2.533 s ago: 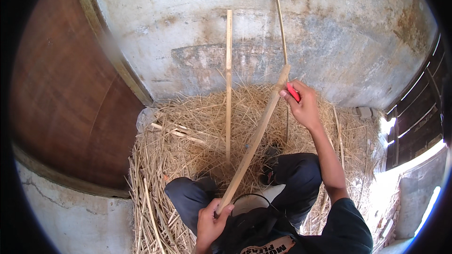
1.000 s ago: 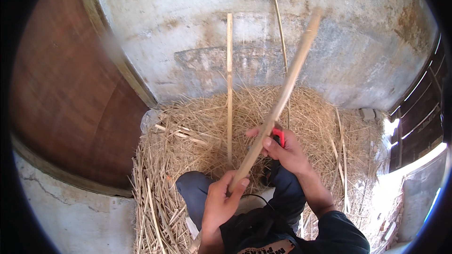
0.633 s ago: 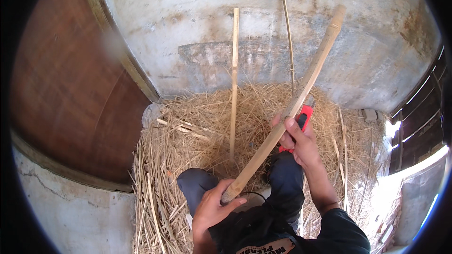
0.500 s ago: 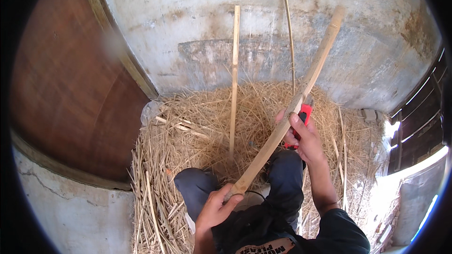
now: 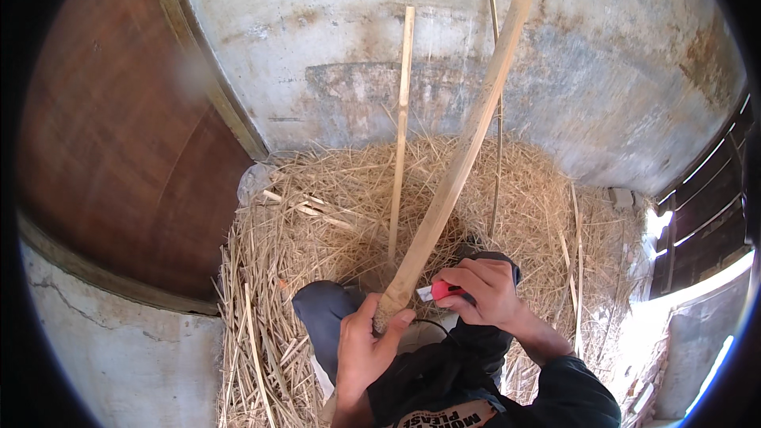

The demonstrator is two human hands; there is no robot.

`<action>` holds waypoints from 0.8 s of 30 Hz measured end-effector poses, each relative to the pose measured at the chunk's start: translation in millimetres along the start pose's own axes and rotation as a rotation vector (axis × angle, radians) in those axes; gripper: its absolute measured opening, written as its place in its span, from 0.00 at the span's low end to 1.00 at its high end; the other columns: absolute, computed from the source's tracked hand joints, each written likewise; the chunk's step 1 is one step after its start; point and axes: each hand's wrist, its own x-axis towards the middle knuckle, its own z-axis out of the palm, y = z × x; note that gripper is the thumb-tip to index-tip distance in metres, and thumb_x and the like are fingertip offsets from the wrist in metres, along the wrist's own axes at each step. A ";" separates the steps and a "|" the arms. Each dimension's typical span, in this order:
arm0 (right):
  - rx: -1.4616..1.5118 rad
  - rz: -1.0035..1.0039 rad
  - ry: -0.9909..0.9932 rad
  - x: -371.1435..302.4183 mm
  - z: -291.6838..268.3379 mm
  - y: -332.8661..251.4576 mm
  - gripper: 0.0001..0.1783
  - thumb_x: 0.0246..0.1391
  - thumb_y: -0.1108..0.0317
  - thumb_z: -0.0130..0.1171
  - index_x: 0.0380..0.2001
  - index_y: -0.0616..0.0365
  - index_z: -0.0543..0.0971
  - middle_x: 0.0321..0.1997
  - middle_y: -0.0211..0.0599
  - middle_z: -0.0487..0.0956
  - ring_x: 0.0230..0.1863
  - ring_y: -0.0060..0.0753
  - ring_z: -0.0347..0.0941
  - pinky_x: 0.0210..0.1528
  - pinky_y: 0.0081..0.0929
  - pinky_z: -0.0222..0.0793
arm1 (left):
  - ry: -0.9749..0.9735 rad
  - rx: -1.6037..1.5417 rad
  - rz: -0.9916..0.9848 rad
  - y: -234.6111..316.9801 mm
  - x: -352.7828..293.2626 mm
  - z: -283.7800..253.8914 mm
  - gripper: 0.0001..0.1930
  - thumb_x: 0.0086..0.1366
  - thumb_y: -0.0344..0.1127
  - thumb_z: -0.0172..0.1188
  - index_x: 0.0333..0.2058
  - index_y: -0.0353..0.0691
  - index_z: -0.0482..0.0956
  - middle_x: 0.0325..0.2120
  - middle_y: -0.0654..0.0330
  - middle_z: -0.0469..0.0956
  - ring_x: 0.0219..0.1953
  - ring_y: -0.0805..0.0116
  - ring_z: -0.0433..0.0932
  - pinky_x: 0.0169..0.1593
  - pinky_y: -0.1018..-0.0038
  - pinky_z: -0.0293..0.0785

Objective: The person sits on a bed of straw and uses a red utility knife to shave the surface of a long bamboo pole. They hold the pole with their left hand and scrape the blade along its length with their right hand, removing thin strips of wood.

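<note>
My left hand (image 5: 366,344) grips the near end of a long, split bamboo strip (image 5: 456,178). From there the strip slants up and to the right, its far end in front of the wall. In my right hand (image 5: 482,295) is a red utility knife (image 5: 446,290), its pale blade pointing left toward the strip's near end. Whether the blade touches the bamboo I cannot tell. The fingers of that hand are wrapped round the knife's handle and hide most of it.
Against the stained wall (image 5: 261,47) lean a bamboo stick (image 5: 403,111) and a thinner stick (image 5: 499,139). Straw-like shavings (image 5: 333,182) cover the floor around my knees. A brown door panel (image 5: 119,111) stands at left, dark slats (image 5: 705,214) at right.
My right hand has let go of the strip's middle and come down with the knife, which now points left beside the near end. The strip's far end has swung left and upward.
</note>
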 end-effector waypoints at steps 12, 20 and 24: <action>-0.191 -0.106 0.043 4.6 4.0 -9.4 0.22 0.51 0.50 0.77 0.43 0.51 0.87 0.27 0.25 0.80 0.22 0.28 0.79 0.24 0.25 0.73 | 0.001 0.053 0.004 11.2 -4.8 0.8 0.16 0.70 0.38 0.73 0.42 0.31 0.78 0.26 0.45 0.85 0.27 0.45 0.86 0.28 0.65 0.76; -0.231 -0.124 0.071 7.7 -1.3 -10.5 0.20 0.51 0.50 0.76 0.42 0.50 0.87 0.25 0.23 0.78 0.21 0.26 0.78 0.22 0.24 0.69 | 0.002 0.034 0.041 10.2 -6.3 5.0 0.16 0.71 0.39 0.71 0.42 0.30 0.78 0.24 0.44 0.84 0.23 0.45 0.85 0.26 0.64 0.75; -0.244 -0.130 0.080 9.2 -2.8 -10.3 0.20 0.50 0.50 0.77 0.41 0.50 0.87 0.24 0.22 0.78 0.21 0.25 0.77 0.22 0.23 0.68 | 0.020 0.054 0.002 9.0 -10.5 6.4 0.12 0.73 0.36 0.67 0.43 0.31 0.81 0.20 0.55 0.77 0.22 0.70 0.73 0.30 0.71 0.71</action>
